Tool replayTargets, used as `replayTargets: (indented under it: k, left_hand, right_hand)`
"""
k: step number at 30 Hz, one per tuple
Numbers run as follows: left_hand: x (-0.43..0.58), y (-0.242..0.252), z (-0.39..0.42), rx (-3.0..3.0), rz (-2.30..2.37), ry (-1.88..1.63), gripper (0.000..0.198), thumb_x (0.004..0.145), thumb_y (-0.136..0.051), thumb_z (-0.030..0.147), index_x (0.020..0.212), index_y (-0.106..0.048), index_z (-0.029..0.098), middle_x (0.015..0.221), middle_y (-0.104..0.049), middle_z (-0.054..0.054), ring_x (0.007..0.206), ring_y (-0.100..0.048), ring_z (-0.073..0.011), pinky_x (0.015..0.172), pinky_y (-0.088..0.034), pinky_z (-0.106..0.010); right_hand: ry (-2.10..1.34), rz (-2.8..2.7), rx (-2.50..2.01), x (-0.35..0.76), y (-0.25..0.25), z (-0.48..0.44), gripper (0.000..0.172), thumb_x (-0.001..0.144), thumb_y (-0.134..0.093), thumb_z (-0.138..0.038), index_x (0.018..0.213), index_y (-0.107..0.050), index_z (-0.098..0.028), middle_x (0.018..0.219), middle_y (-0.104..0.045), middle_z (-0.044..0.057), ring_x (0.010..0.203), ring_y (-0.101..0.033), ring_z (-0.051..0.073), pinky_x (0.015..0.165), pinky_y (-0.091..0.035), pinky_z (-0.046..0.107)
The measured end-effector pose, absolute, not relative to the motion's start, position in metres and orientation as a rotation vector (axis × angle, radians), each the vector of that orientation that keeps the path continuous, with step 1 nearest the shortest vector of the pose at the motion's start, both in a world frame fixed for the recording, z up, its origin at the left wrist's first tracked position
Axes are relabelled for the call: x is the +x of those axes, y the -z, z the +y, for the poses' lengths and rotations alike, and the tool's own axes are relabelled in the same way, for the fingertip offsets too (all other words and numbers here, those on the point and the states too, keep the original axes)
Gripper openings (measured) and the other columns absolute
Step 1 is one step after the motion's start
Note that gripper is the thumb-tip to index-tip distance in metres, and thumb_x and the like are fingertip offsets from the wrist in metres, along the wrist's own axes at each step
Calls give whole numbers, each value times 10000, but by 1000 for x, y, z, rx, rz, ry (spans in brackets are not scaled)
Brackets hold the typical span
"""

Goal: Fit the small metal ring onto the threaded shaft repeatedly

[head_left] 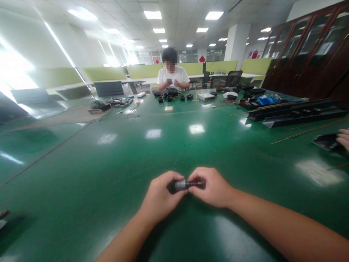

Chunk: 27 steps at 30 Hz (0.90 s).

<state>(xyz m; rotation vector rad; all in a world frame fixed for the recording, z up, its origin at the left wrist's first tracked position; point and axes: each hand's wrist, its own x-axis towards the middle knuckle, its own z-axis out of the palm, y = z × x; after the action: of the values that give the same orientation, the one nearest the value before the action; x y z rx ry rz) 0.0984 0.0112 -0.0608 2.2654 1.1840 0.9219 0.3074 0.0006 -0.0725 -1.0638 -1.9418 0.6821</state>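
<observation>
Between my two hands, just above the green table (131,156), lies a small silver cylinder (180,185) with a dark end, like a little motor. A thin dark shaft (196,183), ribbed or threaded, sticks out of it to the right. My left hand (162,194) is closed round the cylinder, thumb and fingers on opposite sides. The thumb and fingers of my right hand (211,187) pinch about the shaft, close to where it meets the cylinder. Part of the cylinder's left end is hidden in my left hand.
Opposite sits a person (173,74) with a phone (169,81). Black parts (171,95) and a silver box (206,96) stand along the far edge. Dark metal channels (302,112) and thin rods (297,134) lie right. Another person's hand (344,138) touches a black part (327,141).
</observation>
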Motion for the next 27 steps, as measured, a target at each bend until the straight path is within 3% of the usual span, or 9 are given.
replayTargets:
  k: [27]
  left_hand:
    - [97,60,11,2275,1183,-934,160,755,-739,216,900,-673,220,897,-712,1,821,-668,-162,750,-510,-269]
  right_hand:
    - [-681,-1943,-1098,308,72,1,86,736,-724,-147,803,-677,-172,760,-655,1,686,-588,143,625,-425,243]
